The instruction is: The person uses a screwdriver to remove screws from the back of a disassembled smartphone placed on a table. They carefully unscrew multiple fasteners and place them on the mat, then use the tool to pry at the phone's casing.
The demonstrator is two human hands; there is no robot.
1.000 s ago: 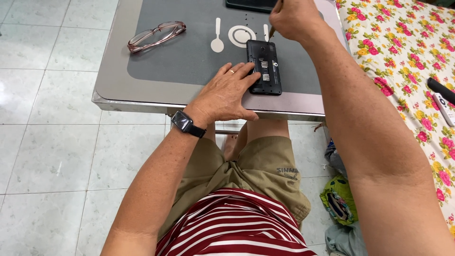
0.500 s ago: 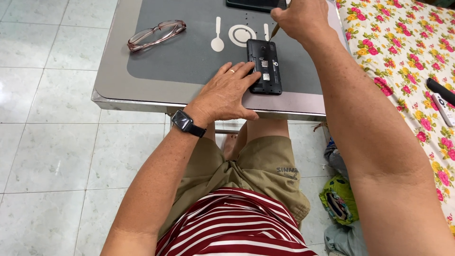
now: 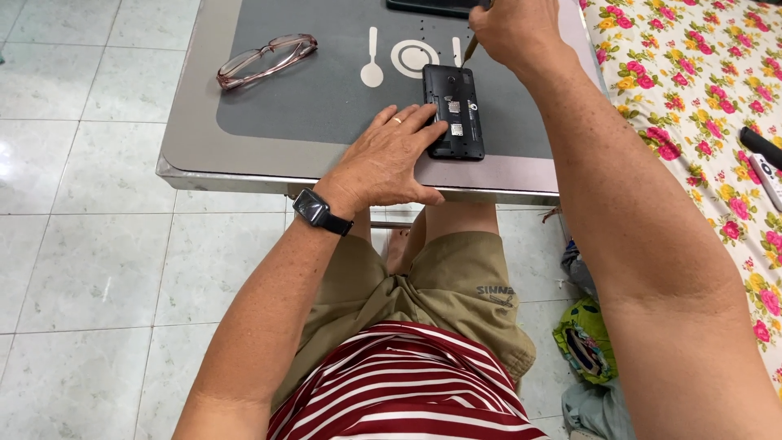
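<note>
Dark flat device [image 3: 436, 6], possibly a screen, at table's far edge, mostly cropped. Small pale square labels [image 3: 457, 129] inside the opened black phone [image 3: 454, 112].

The left hand [image 3: 383, 159] lay flat on the grey mat [image 3: 326, 98] of a small metal table [image 3: 187, 147], its fingertips pressing the left edge of an opened black phone [image 3: 454, 112]. The right hand [image 3: 517, 33] gripped a thin tool [image 3: 470, 49], whose tip touched the phone's upper end. A pair of glasses [image 3: 265, 59] rested well apart on the mat's left side. A flowered cloth [image 3: 692, 90] lay to the right.
</note>
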